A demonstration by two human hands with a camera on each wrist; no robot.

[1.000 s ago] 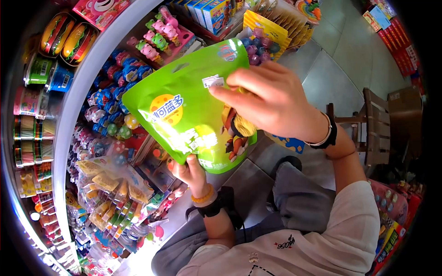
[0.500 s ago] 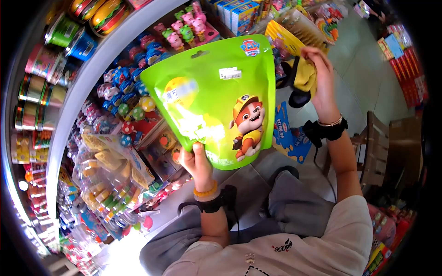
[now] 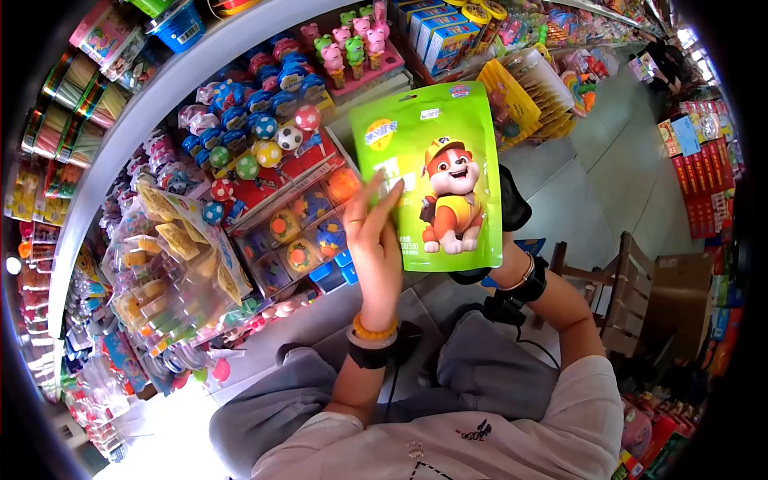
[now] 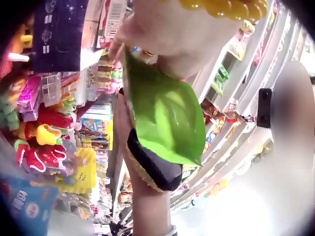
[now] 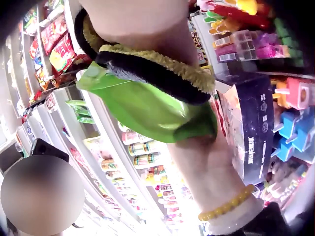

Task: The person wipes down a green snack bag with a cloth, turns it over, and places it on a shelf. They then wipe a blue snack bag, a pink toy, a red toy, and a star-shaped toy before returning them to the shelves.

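Before me is an upright green snack pouch with a cartoon puppy on its front. My left hand grips its lower left side, fingers extended over the front and thumb behind. Most of my right hand is hidden behind the pouch in the head view. It holds a black and yellow fleecy cloth close to the pouch's back. The cloth's black edge shows past the pouch's right side. In the left wrist view the cloth lies along the green film, the right forearm below it.
Left of the pouch, a shelf carries wrapped lollipops, ball-shaped candies and a compartment box. Yellow packets stand behind it. To the right are a wooden chair and a cardboard box.
The right hand, with the cloth, has gone from the pouch's front, out past its right side, to behind it. The pouch has turned more upright, and the left fingers have spread over its front.
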